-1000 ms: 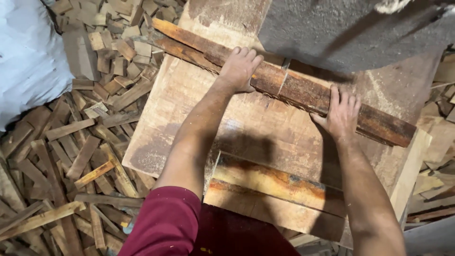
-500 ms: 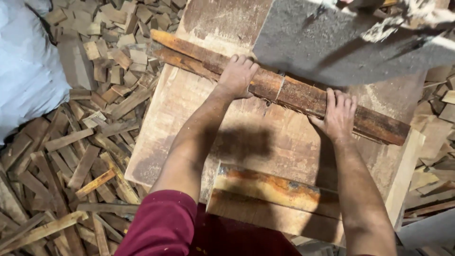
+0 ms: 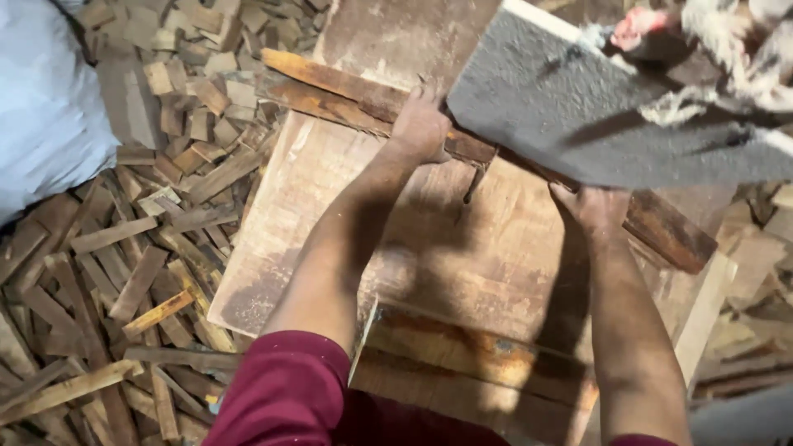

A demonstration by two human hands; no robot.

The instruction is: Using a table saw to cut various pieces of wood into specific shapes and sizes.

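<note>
My left hand (image 3: pixel 423 124) and right hand (image 3: pixel 596 206) both press down on the long dark plank (image 3: pixel 355 91), which lies slantwise across the pale wooden worktop (image 3: pixel 306 206). Compared with a second ago, the plank sits further forward and its middle now runs under the grey rough-faced slab (image 3: pixel 595 116), which hides much more of it than before; my hands have gone with it. My left fingers curl over the plank's far edge, clamped on it; my right fingers lie flat on top, close together. Offcuts (image 3: pixel 149 248) litter the floor on my left.
</note>
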